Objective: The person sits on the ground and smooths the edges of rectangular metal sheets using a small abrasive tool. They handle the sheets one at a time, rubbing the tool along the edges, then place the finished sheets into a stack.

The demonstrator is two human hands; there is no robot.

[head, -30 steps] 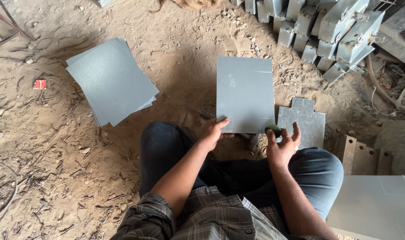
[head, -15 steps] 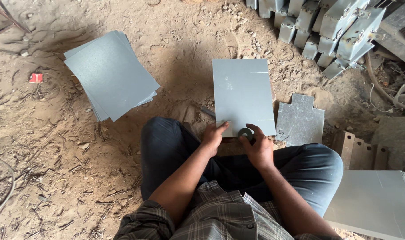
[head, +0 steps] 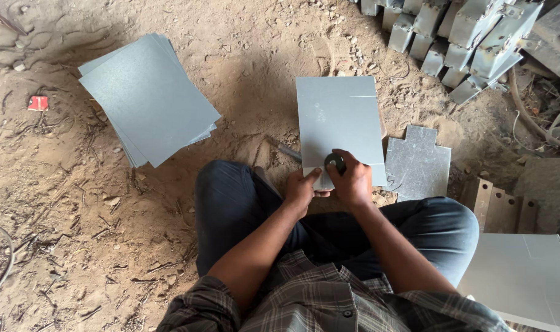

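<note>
A second ago the right hand (head: 353, 184) hovered open over the near right corner of the grey sheet (head: 338, 126), just beside the notched plate (head: 418, 163), with a small dark thing barely showing under its fingers. It has since moved left and forward onto the sheet's near edge, and now presses a small round black object (head: 335, 162) against the sheet, fingers curled around it. The left hand (head: 301, 190) has shifted slightly toward the right hand, so the two hands, apart a second ago, now sit close together at the sheet's near edge.
</note>
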